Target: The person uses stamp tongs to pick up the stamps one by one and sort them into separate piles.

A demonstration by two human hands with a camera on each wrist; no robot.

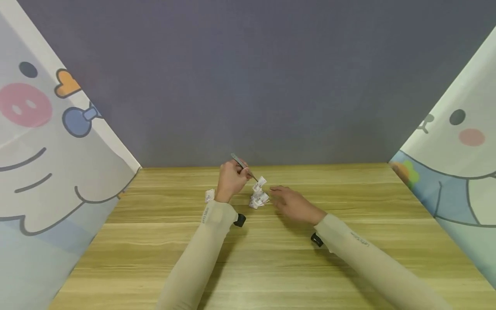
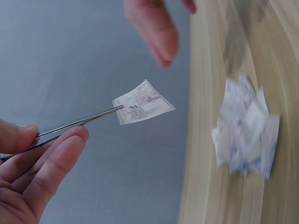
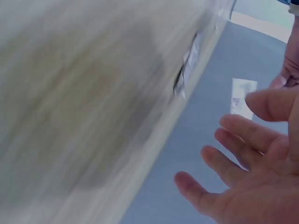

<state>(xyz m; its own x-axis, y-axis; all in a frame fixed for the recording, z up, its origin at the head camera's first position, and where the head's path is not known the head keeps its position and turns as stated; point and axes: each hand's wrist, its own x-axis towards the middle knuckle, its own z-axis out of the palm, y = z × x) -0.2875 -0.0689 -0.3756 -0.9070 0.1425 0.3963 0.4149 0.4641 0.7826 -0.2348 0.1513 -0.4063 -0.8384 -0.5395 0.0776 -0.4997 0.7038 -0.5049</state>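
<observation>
My left hand (image 1: 231,180) pinches a pair of metal tweezers (image 1: 238,160) between thumb and fingers. A postage stamp (image 2: 142,105) with perforated edges and a small printed picture is caught in the tweezer tips, raised above the table in the left wrist view. Below it lies a loose pile of stamps (image 1: 257,200), overlapping one another at odd angles. My right hand (image 1: 292,205) is just right of the pile, its fingers spread and holding nothing; in the right wrist view its fingertips (image 3: 232,122) come near the held stamp.
A few stamps (image 1: 209,195) lie together left of my left wrist. The wooden table (image 1: 271,267) ends at a dark grey panel (image 1: 248,86) behind the hands. Cartoon-printed panels (image 1: 50,163) stand along both sides.
</observation>
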